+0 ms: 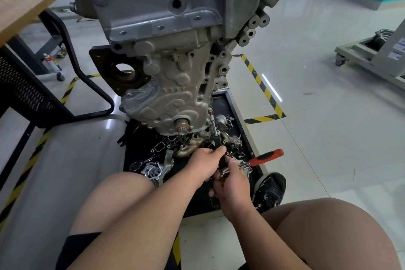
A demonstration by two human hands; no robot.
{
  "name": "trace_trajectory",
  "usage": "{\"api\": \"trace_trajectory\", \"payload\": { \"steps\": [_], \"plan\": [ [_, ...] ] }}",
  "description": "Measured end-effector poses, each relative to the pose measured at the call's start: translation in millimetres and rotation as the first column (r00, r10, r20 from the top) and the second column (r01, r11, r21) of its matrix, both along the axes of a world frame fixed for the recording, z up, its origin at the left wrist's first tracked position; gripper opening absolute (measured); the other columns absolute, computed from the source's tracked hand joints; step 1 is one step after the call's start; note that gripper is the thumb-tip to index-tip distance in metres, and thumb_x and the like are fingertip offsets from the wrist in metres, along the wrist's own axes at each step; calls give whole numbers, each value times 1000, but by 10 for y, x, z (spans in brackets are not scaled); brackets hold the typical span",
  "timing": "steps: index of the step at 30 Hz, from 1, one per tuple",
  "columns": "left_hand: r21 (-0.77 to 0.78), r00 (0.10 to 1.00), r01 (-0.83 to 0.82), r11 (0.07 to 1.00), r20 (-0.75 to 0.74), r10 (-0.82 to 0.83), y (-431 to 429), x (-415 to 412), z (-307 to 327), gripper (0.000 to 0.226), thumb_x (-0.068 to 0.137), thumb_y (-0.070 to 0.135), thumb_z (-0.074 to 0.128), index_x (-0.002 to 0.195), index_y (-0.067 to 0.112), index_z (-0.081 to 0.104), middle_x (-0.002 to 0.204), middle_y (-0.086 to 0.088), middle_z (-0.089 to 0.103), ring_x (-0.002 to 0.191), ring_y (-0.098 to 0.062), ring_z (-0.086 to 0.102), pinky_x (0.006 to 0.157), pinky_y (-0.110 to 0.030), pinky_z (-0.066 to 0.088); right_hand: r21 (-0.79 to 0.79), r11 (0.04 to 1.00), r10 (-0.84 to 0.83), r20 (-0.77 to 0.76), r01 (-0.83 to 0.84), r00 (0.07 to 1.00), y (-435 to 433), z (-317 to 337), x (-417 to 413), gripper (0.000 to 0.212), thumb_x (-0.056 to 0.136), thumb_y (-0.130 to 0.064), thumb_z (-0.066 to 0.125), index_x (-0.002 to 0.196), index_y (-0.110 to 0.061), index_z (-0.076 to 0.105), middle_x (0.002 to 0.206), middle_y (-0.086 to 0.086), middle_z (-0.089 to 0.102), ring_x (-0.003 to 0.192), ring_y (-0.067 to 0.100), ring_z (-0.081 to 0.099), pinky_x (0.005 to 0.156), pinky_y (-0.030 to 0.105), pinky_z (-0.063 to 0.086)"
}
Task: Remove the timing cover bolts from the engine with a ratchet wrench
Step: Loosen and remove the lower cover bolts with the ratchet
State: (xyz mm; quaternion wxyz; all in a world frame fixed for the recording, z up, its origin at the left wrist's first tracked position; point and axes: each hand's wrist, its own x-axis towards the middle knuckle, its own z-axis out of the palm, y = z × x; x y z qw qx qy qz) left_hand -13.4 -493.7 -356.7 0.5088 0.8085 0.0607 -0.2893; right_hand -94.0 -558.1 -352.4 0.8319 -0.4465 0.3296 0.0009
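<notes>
The grey engine (175,28) hangs upright over a black tray, its ribbed timing cover (173,92) facing me. A ratchet wrench with a red and black handle (266,156) lies across the tray's right side, its chrome head near my hands. A long extension bar (213,125) runs from my hands up to the cover's lower right edge. My left hand (205,161) is wrapped around the dark lower end of that bar. Just below it, my right hand (233,182) grips the chrome ratchet head. The bolt at the bar's tip is too small to make out.
The black tray (230,103) below the engine holds several loose parts, a pump housing (153,171) and gaskets. A wooden desk (19,13) with a black frame stands at left. Yellow-black floor tape (260,85) marks the bay. My knees and a black shoe (270,188) flank the tray.
</notes>
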Motion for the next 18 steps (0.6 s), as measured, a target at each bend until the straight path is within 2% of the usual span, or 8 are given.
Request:
{"api": "trace_trajectory", "payload": {
  "steps": [6,9,11,12,13,15,16,18],
  "plan": [
    [-51,999,-5,999,-48,2,-12,-4,8,42,92,54,51,82,18,70,41,4,54,35,-9,48,38,-14,29,392,917,-92,9,81,996,-24,29,10,34,105,-37,34,115,-12,54,53,3,40,30,10,26,38,23,36],
    [-52,999,-12,999,-42,9,-8,-9,7,41,91,54,52,83,17,68,44,4,57,36,-9,50,38,-14,29,453,888,-86,-17,85,996,-41,32,21,30,105,-38,34,110,-14,51,54,3,41,29,11,24,38,23,38],
    [-36,1000,-21,999,-4,20,-3,-7,-5,39,90,53,55,87,16,68,51,2,59,41,-10,52,39,-15,31,237,971,13,-17,-9,1000,-39,52,3,31,105,-34,34,114,-12,53,57,1,44,31,11,31,41,23,41],
    [-22,1000,-22,1000,22,23,-1,3,-20,39,90,52,56,90,15,68,58,2,60,46,-11,53,42,-18,34,-58,993,104,-39,-106,994,-33,64,-11,30,106,-31,33,121,-13,51,62,-2,48,35,10,41,43,21,42],
    [-9,999,-19,1000,47,20,0,12,-25,38,90,51,57,92,15,69,65,1,62,54,-12,55,46,-20,37,-398,896,169,-100,-195,980,-26,71,-27,31,105,-30,33,131,-16,45,73,-3,55,46,6,53,47,21,43],
    [5,998,0,1000,69,0,-1,26,-29,35,91,48,57,92,15,69,74,-1,65,64,-15,57,56,-25,42,-813,496,258,-199,-306,945,7,53,-61,44,104,-33,33,146,-27,26,112,1,61,83,14,66,60,27,41],
    [11,998,6,1000,65,-6,0,26,-23,38,91,48,57,90,12,69,73,-3,65,64,-17,57,59,-26,43,-864,359,295,-254,-353,921,24,40,-75,49,103,-35,32,150,-29,18,130,4,54,96,22,65,65,31,39],
    [21,999,-1,1000,46,0,0,19,-10,45,91,48,57,89,5,69,63,-2,59,57,-16,54,56,-24,41,-865,289,314,-319,-410,894,56,12,-77,55,102,-33,32,152,-27,10,142,7,43,106,29,62,69,35,41]
  ]
}}
